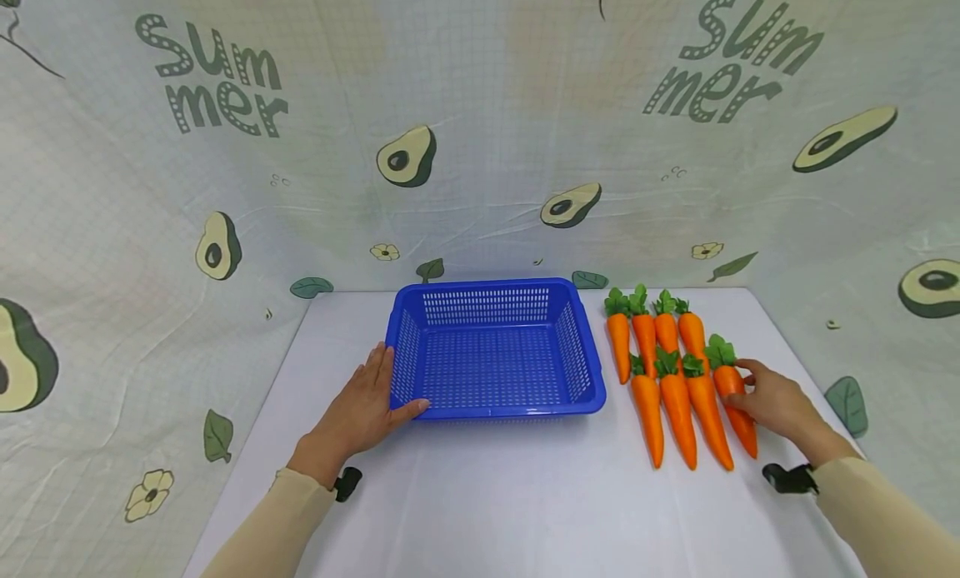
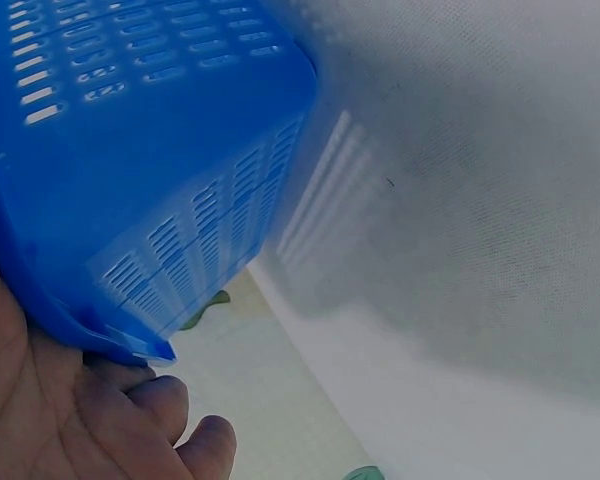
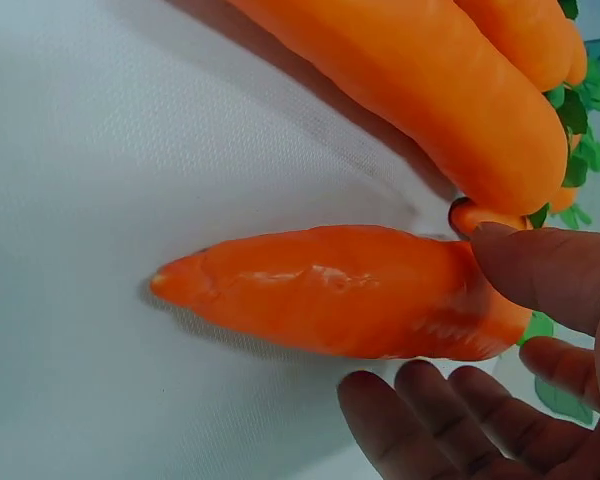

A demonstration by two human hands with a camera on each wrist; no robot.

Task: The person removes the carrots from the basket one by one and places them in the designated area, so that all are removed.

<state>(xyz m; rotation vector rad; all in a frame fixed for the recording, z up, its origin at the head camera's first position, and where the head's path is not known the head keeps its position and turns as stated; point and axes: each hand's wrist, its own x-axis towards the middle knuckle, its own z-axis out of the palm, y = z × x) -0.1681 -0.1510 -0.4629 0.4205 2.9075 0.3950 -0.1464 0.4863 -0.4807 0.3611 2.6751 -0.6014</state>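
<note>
A blue plastic basket (image 1: pixel 491 291) with slotted walls stands on the white table, with nothing inside it. My left hand (image 1: pixel 360 407) rests against its left near corner, fingers straight along the side and thumb over the front rim. The left wrist view has the basket's rim (image 2: pixel 40 310) lying against that palm. Several orange carrots with green leafy tops lie in two rows right of the basket. My right hand (image 1: pixel 776 401) holds the rightmost front carrot (image 1: pixel 738 424) near its leafy end. In the right wrist view, thumb and fingers lie on opposite sides of this carrot (image 3: pixel 330 290).
Left of the held carrot lie other front-row carrots (image 1: pixel 708 420), close together. The back row (image 1: pixel 618 345) lies behind them, its tips partly hidden by front-row leaves. A printed cloth (image 1: pixel 480 145) with avocado pictures hangs behind and beside the white table (image 1: pixel 510 503).
</note>
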